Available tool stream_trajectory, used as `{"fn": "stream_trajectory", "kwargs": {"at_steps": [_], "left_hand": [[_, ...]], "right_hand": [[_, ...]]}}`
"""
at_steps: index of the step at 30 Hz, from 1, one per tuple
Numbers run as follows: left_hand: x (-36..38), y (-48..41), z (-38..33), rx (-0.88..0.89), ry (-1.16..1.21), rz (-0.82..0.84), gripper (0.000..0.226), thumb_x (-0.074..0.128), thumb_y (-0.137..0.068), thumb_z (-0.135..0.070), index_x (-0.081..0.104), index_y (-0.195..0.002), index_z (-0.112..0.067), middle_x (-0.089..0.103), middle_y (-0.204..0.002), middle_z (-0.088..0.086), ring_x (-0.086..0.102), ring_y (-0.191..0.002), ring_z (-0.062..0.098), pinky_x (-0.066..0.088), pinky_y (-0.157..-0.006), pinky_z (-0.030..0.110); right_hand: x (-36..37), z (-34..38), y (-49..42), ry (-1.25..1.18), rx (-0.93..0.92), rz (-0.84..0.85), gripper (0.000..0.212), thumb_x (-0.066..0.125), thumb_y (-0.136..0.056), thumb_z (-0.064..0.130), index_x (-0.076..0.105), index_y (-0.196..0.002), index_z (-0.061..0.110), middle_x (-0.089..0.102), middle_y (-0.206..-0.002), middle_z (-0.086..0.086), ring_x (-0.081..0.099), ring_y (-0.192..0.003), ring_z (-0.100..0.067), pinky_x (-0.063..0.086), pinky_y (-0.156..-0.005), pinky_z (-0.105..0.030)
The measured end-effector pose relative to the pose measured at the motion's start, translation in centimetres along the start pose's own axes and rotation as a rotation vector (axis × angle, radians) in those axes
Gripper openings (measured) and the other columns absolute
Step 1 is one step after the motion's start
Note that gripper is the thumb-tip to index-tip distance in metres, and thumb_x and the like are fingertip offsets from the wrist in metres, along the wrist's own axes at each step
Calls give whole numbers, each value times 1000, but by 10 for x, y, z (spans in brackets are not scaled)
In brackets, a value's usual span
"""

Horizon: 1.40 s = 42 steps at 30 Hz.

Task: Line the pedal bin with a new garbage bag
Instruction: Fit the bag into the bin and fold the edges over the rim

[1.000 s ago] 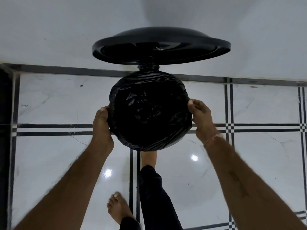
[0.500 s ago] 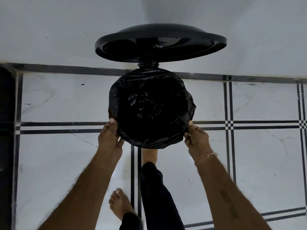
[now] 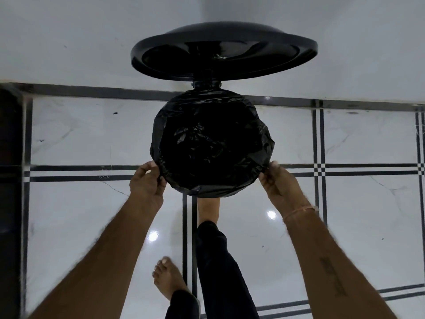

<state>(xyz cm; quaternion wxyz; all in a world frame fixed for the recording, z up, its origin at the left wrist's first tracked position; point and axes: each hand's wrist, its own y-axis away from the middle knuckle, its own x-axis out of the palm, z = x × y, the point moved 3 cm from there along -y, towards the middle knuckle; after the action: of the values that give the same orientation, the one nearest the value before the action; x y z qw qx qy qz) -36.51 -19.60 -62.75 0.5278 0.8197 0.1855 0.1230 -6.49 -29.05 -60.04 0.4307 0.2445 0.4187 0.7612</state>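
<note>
moved: both hands slid down the bin rim since the earlier frames, from its left and right sides to the near-left and near-right of the rim; lid stayed up, foot stayed forward under the bin.
left hand (image 3: pixel 147 183): at near-left of the rim, fingers curled and pinching the folded-over bag edge.
right hand (image 3: pixel 279 183): at near-right of the rim, fingers pressed together on the bag overhang; thin band on that wrist.
garbage bag (image 3: pixel 211 143): black, inside the bin, mouth turned out over the rim all round as far as visible; wrinkled, slack inside; far edge under the hinge looks covered.
pedal bin (image 3: pixel 207 85): on the tiled floor against the far wall; body almost wholly hidden by the bag, only the hinge shows.
lid (image 3: pixel 224 51): open, tilted back toward the wall.
foot (image 3: pixel 208 209): bare, forward under the near edge of the bin; likely on the pedal, but the pedal itself is hidden.
other foot (image 3: pixel 169 278): flat on floor, nearer the camera.
done: bag opened, dropped in, cuff folded over the rim.
left (judgement): snug the cuff along the near edge, maybe push slack down, let go, release the lid.
progress: near the end.
</note>
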Motion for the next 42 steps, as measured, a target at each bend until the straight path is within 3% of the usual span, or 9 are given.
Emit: {"fn": "stream_trajectory", "kwargs": {"at_steps": [4, 8, 14, 19, 25, 30, 35, 39, 42], "left_hand": [[0, 8, 1, 50, 87, 72, 11, 61, -100, -24, 69, -100, -16, 72, -93, -5, 67, -81, 4, 55, -64, 12], [-1, 11, 5, 56, 141, 229, 21, 60, -99, -29, 70, -110, -13, 76, -102, -2, 72, -95, 10, 59, -80, 22], [-5, 14, 18, -10, 40, 262, 26, 60, -94, -48, 70, -103, -25, 74, -90, -13, 65, -71, 1, 45, -48, 13], [-1, 31, 30, -57, 181, 319, 32, 52, -98, -48, 70, -105, -22, 75, -87, -10, 66, -66, 1, 46, -48, 13], [-6, 47, 71, -161, 299, 366, 24, 55, -99, -34, 67, -114, -20, 72, -101, -8, 64, -77, 5, 51, -54, 15], [1, 45, 78, -170, 462, 251, 17, 55, -102, -26, 68, -104, -16, 71, -102, -4, 67, -84, 10, 58, -62, 18], [6, 29, 71, -183, 377, 214, 12, 57, -102, -14, 67, -107, -11, 71, -101, 2, 71, -79, 13, 60, -61, 22], [5, 26, 57, -148, 340, 184, 34, 58, -98, 0, 59, -131, -7, 71, -110, 8, 72, -92, 18, 62, -70, 26], [2, 28, 40, -76, 261, 180, 28, 53, -97, 6, 65, -119, -7, 73, -108, 9, 72, -94, 20, 62, -73, 27]], "right_hand": [[0, 2, 0, -20, -1, 135, 14, 63, -102, 22, 70, -99, 10, 76, -95, 0, 71, -87, -9, 60, -72, -18], [-6, -12, -3, 60, 54, 64, 11, 64, -100, 11, 69, -92, 14, 73, -76, 6, 65, -66, -6, 52, -54, -15], [-3, -20, -10, 188, 90, 12, 18, 63, -102, 17, 64, -84, 20, 60, -65, 9, 39, -43, -3, 24, -35, -15], [0, -21, -2, 29, 146, -22, 18, 56, -106, 13, 62, -89, 14, 64, -73, 3, 54, -41, -1, 40, -38, -13], [-1, -40, 17, -117, 222, 78, 19, 66, -97, 35, 72, -90, 19, 72, -73, 8, 58, -49, -2, 42, -41, -13], [-3, -54, 21, -239, 217, 18, 16, 65, -99, 24, 70, -92, 10, 77, -75, 0, 71, -58, -8, 58, -54, -17], [1, -50, 13, -274, 188, 57, 18, 61, -102, 20, 70, -101, 4, 81, -88, -8, 80, -75, -16, 65, -66, -28], [4, -41, 9, -324, 160, 55, 16, 61, -102, 14, 69, -107, 1, 80, -90, -10, 80, -76, -19, 64, -64, -29], [5, -29, 7, -208, 60, 22, 18, 57, -105, 15, 67, -111, 2, 79, -92, -10, 79, -77, -17, 63, -65, -28]]}}
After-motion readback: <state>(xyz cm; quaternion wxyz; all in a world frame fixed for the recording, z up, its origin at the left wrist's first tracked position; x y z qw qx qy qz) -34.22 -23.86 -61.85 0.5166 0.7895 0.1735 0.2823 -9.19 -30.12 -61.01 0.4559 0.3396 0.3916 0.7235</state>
